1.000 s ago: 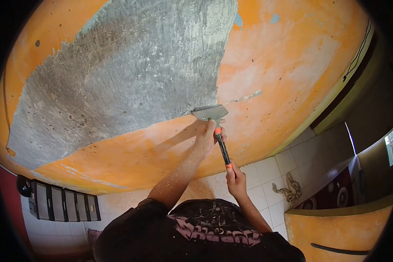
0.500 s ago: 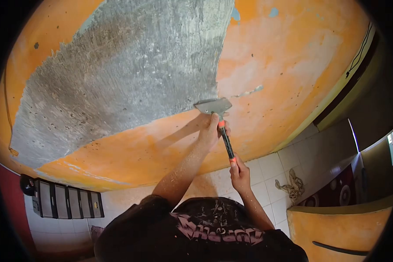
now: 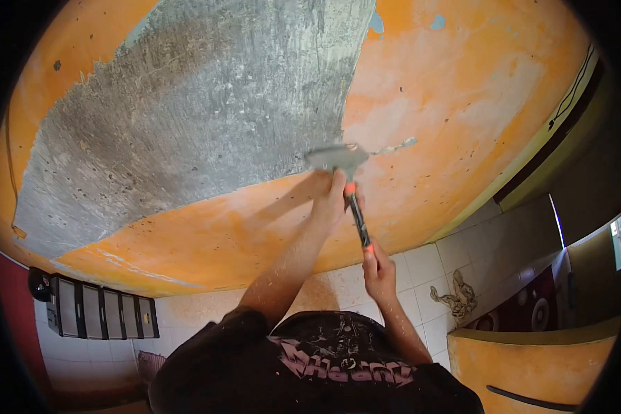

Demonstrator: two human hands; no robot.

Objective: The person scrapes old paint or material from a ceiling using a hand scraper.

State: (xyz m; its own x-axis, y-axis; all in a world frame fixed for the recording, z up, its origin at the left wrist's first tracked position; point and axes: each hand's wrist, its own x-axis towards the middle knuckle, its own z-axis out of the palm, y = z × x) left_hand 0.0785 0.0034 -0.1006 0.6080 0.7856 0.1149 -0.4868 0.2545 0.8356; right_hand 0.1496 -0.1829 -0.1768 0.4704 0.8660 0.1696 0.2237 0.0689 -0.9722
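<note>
A wide-bladed scraper [image 3: 337, 157] with a black-and-orange handle is in both my hands, its blade slightly blurred against the wall. My left hand [image 3: 331, 200] grips it high up, just below the blade, with the thumb pointing along the neck. My right hand [image 3: 379, 272] is closed around the lower end of the handle. Behind the blade, bare grey plaster [image 3: 207, 131] meets orange paint [image 3: 435, 179] along a ragged edge. Right of the blade runs a short pale scraped streak [image 3: 397, 146].
On the tiled floor at lower left stands a black-and-grey drawer unit [image 3: 103, 310]. A crumpled cloth [image 3: 455, 295] lies on the floor to the right. An orange low wall [image 3: 531, 366] is at lower right, and dark cables [image 3: 573, 86] hang at upper right.
The scraper blade has shifted slightly up and to the left over the paint edge, with my hands moving little. The whole view has tilted slightly.
</note>
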